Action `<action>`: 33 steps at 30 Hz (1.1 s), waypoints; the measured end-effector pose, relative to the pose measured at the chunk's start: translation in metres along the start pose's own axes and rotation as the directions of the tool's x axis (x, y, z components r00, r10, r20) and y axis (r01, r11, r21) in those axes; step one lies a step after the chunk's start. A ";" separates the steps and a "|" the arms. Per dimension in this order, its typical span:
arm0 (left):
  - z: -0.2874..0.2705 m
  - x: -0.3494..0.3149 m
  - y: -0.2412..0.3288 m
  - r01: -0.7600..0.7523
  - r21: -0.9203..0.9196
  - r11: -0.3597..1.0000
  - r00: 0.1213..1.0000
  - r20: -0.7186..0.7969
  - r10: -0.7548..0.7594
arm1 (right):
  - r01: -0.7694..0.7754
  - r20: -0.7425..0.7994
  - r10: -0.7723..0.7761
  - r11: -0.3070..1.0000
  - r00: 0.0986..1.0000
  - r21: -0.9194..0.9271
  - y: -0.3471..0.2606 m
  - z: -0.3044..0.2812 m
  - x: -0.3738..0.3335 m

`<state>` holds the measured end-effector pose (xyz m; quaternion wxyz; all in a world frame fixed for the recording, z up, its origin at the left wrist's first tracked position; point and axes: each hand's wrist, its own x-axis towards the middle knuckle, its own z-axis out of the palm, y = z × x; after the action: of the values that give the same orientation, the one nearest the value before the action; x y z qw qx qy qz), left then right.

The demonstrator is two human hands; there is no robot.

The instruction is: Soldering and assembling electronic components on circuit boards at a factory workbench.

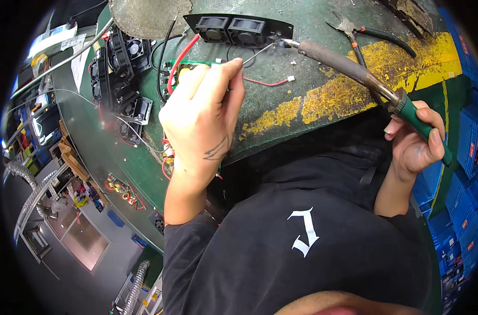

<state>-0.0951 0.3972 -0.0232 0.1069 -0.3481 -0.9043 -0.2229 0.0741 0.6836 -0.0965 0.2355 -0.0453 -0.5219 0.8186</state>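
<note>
My left hand [194, 115] pinches a thin grey solder wire [258, 53], whose far end points up and right to the iron's tip. In my right hand [418, 144] is the green handle of a soldering iron [354, 73]. Its tip meets or nearly meets the right end of a black panel with two fans [248, 32]. A green circuit board [166, 80] lies beneath and behind my left hand, mostly hidden. A thick red cable [180, 62] rises from it toward the panel. Whether solder is melting is too small to tell.
Orange-handled cutting pliers [349, 29] lie behind the iron on the worn green bench [307, 79]. Several black fan assemblies [124, 63] sit at the left. A thin red lead with white connector [289, 80] lies mid-bench. Blue boxes [470, 152] are stacked at the right.
</note>
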 end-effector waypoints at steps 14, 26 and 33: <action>0.005 0.003 -0.001 -0.023 0.069 0.997 1.000 0.014 0.022 | -0.061 -0.027 0.059 0.996 0.998 -0.071 0.004 0.003 0.003; 0.006 0.004 -0.003 -0.046 0.072 0.996 0.999 0.014 0.045 | -0.070 -0.015 0.069 0.995 0.997 -0.072 0.005 0.004 0.004; 0.007 0.003 0.000 -0.040 0.088 0.995 0.999 0.020 0.038 | -0.068 -0.036 0.065 0.995 0.997 -0.078 0.006 0.005 0.002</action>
<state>-0.0975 0.4023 -0.0278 0.1182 -0.3627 -0.9072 -0.1775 0.0689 0.6781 -0.0994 0.2148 -0.0859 -0.5481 0.8038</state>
